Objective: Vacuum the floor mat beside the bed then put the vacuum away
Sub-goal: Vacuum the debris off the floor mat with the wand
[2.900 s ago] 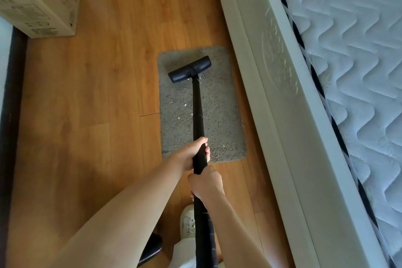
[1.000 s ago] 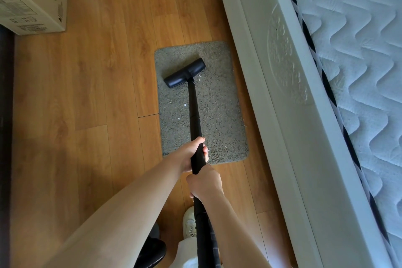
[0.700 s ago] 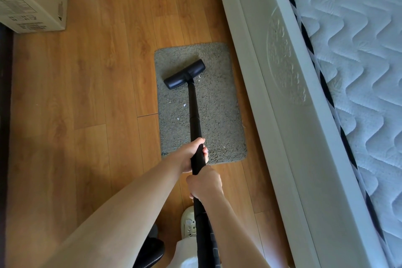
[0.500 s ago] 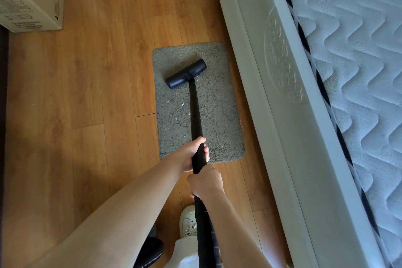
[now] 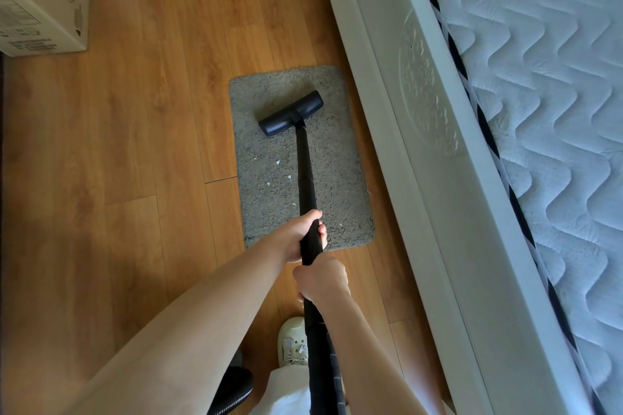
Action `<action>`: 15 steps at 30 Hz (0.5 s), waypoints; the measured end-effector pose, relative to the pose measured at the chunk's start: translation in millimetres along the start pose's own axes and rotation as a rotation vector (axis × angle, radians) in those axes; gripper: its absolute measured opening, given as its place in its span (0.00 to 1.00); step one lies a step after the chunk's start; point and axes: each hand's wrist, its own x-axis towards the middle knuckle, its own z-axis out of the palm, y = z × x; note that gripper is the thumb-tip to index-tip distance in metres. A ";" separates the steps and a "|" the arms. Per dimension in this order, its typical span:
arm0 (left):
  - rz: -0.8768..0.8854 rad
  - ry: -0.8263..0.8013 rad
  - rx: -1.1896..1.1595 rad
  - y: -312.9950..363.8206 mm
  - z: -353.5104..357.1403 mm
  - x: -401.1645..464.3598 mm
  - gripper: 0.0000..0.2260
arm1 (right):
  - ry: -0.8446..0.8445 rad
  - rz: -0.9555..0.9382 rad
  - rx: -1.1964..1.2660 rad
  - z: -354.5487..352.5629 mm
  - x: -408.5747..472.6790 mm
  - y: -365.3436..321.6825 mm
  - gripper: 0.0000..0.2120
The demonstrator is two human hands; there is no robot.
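A grey shaggy floor mat (image 5: 269, 212) lies on the wooden floor against the bed's side. Small white scraps dot its middle and near part. The vacuum's black wand (image 5: 305, 165) runs from my hands up to its black floor head (image 5: 290, 113), which rests on the mat's far half, angled with its right end further away. My left hand (image 5: 303, 234) grips the wand higher up, over the mat's near edge. My right hand (image 5: 320, 281) grips the wand just below it. The vacuum's body is hidden below the frame.
The white bed frame (image 5: 435, 178) with a quilted mattress (image 5: 546, 94) fills the right side. A cardboard box (image 5: 40, 7) stands at the far left on the floor. My light shoe (image 5: 291, 342) is beside the wand, and a dark object (image 5: 236, 387) sits at the bottom.
The floor head has slid a little to the right on the mat's far half, and it has uncovered the scraps behind it. Both hands keep the same grip on the wand.
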 end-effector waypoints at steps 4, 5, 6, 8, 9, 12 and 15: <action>0.003 0.004 0.003 0.1 1.7 2.6 0.13 | 0.000 0.006 0.009 -2.4 0.4 -0.4 0.17; 0.003 0.008 -0.003 0.4 2.3 3.0 0.13 | -0.001 0.008 0.010 -2.8 0.5 -0.8 0.16; 0.001 0.011 -0.008 0.4 2.8 3.8 0.13 | -0.003 0.008 0.012 -3.1 0.5 -1.0 0.16; 0.000 0.014 -0.013 0.9 3.2 5.1 0.13 | -0.009 0.010 0.019 -3.8 1.4 -1.2 0.17; 0.000 0.013 -0.016 1.2 3.6 5.6 0.13 | -0.012 0.012 0.022 -4.4 2.2 -1.4 0.17; 0.000 0.008 -0.026 2.0 5.6 6.4 0.13 | -0.016 0.022 0.023 -7.1 4.4 -1.9 0.17; -0.006 0.013 -0.034 1.0 8.1 7.2 0.12 | -0.016 0.027 0.035 -10.9 4.2 -0.1 0.17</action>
